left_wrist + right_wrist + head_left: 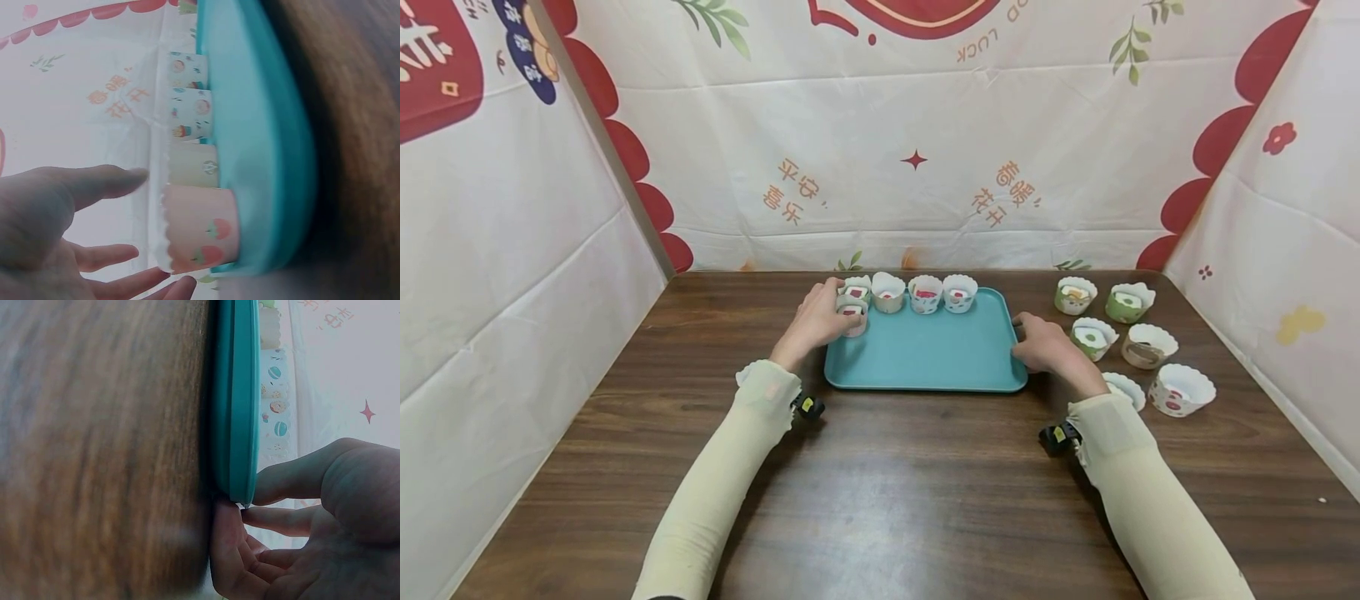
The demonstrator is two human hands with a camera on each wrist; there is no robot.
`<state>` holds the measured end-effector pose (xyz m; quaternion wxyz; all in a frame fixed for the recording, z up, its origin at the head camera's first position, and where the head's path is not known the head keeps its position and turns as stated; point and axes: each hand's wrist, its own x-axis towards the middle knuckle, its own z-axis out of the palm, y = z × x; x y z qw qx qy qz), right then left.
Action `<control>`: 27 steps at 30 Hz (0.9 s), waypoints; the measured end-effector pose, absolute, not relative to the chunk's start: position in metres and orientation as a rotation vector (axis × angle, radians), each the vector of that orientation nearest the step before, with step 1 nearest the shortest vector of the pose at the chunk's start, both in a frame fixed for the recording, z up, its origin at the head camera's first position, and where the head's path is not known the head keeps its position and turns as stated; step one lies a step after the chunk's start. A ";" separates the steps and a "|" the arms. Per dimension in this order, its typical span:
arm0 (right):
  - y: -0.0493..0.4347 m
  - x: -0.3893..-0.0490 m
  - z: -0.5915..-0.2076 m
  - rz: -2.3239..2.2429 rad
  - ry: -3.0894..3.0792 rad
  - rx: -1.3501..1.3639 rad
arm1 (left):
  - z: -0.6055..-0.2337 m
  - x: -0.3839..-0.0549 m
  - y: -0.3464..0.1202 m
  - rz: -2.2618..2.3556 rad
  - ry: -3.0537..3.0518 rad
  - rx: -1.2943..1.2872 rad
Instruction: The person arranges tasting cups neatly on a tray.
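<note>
A teal tray (932,358) lies on the table, with several paper baking cups on its left and far side. My left hand (817,317) is at the tray's left edge beside a pink strawberry-printed cup (200,228). Its fingers are spread, and the thumb stands apart from the cup in the left wrist view. At the tray's right edge, my right hand (1047,343) grips the rim, one finger tucked underneath and the thumb on the upper side. Along the far edge stand a green cup (855,288), a beige cup (888,293) and two patterned cups, holding white pieces with coloured centres.
Right of my right hand stand several more paper cups, among them a green one (1130,303) and a red-spotted one (1182,390). The brown wooden table (880,492) extends in front. A white printed cloth (917,200) hangs behind and along both sides.
</note>
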<state>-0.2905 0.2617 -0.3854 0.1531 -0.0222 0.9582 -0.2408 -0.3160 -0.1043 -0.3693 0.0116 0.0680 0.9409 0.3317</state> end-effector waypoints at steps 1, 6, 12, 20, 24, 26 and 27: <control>0.262 -0.291 -0.386 -0.688 2.749 -0.063 | -0.367 -0.314 -0.105 1.054 2.934 0.222; 0.261 -0.291 -0.385 -0.699 2.742 -0.042 | -0.356 -0.306 -0.109 1.131 2.942 0.285; 0.262 -0.291 -0.385 -0.704 2.744 -0.049 | -0.343 -0.294 -0.115 1.172 2.965 0.332; 0.263 -0.293 -0.388 -0.694 2.737 -0.048 | -0.335 -0.280 -0.129 1.135 3.041 0.360; 0.262 -0.293 -0.388 -0.700 2.738 -0.053 | -0.335 -0.274 -0.137 1.120 3.061 0.365; 0.262 -0.294 -0.388 -0.701 2.738 -0.051 | -0.335 -0.271 -0.142 1.115 3.063 0.374; 0.262 -0.294 -0.388 -0.699 2.739 -0.051 | -0.336 -0.270 -0.145 1.108 3.063 0.380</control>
